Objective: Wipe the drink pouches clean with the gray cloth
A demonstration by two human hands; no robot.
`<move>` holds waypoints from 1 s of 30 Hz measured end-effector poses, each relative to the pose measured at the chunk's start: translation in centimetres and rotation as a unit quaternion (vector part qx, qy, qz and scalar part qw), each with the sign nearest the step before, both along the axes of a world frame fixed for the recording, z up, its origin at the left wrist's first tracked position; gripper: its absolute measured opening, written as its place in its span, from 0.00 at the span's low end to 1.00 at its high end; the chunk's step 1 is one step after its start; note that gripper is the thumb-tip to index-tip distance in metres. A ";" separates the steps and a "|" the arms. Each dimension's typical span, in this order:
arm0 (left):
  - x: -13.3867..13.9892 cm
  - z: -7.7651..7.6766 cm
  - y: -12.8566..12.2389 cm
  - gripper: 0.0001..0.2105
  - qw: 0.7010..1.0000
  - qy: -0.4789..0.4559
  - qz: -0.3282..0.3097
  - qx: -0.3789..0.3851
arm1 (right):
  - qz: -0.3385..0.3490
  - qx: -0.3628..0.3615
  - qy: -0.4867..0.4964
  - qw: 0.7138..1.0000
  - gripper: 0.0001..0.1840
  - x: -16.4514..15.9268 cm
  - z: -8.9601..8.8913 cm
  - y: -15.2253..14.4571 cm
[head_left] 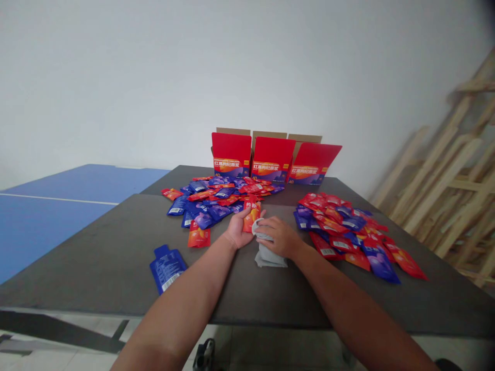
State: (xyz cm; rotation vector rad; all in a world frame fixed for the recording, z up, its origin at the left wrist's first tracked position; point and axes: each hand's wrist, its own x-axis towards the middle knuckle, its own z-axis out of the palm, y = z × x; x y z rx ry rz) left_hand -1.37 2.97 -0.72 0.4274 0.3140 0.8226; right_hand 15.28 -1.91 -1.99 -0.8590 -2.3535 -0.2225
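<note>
A person leans both bare forearms over a dark grey desk [96, 257], sorting drink sachets. The left hand [240, 230] lies palm up, its fingers [247, 219] curled loosely around one red-orange sachet [251, 214], held upright just in front of the far heap. The right hand [281, 238] rests knuckles up on one grey cloth [266, 256], its fingers bent down and pinching the cloth's upper edge against the sachet; the two hands touch.

Three red cartons [273, 155] stand open in a row at the desk's far edge. Two heaps of sachets lie on the desk: a mixed blue-and-red heap [216, 198] before the cartons and a mostly red heap [348, 232] to the right, each too many and too overlapped to count. Two sachets lie apart on the near left: one blue sachet [167, 268] alone near the front edge, and one orange sachet [199, 236] just beside the far heap. A blue table [58, 206] stands to the left, wooden frames [452, 180] lean at right.
</note>
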 end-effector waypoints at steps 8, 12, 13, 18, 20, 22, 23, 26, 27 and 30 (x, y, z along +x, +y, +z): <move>0.8 -0.3 -1.2 0.16 0.995 0.046 -0.056 0.069 | -0.106 0.005 0.060 0.993 0.12 0.5 -0.4 0.6; 0.8 -0.5 -1.7 0.20 0.989 0.093 -0.067 0.093 | -0.156 0.009 0.108 0.982 0.12 0.8 -0.6 0.8; 0.8 -0.6 -1.8 0.21 0.987 0.102 -0.072 0.101 | -0.169 0.008 0.118 0.978 0.12 0.8 -0.6 0.8; 0.7 -0.6 -1.9 0.27 0.980 0.122 -0.097 0.126 | -0.236 -0.007 0.157 0.959 0.13 1.4 -0.4 1.0; 0.6 -0.7 -1.8 0.27 0.978 0.130 -0.107 0.126 | -0.259 -0.010 0.180 0.949 0.14 1.7 -0.4 1.2; 0.6 -0.8 -1.7 0.26 0.976 0.134 -0.112 0.126 | -0.279 -0.009 0.206 0.938 0.14 2.2 -0.3 1.3; 0.6 -0.8 -1.6 0.25 0.977 0.132 -0.114 0.125 | -0.287 -0.005 0.217 0.933 0.14 2.3 -0.3 1.4; 0.5 -0.8 -1.3 0.21 0.984 0.107 -0.098 0.101 | -0.287 0.026 0.229 0.930 0.13 2.5 -0.1 1.3; 0.5 -0.7 -1.1 0.19 0.988 0.101 -0.082 0.084 | -0.268 0.038 0.218 0.938 0.13 2.4 0.0 1.1; 0.4 -0.6 -0.4 0.11 0.995 0.097 -0.030 0.022 | -0.147 0.049 0.116 0.981 0.13 1.5 0.2 0.3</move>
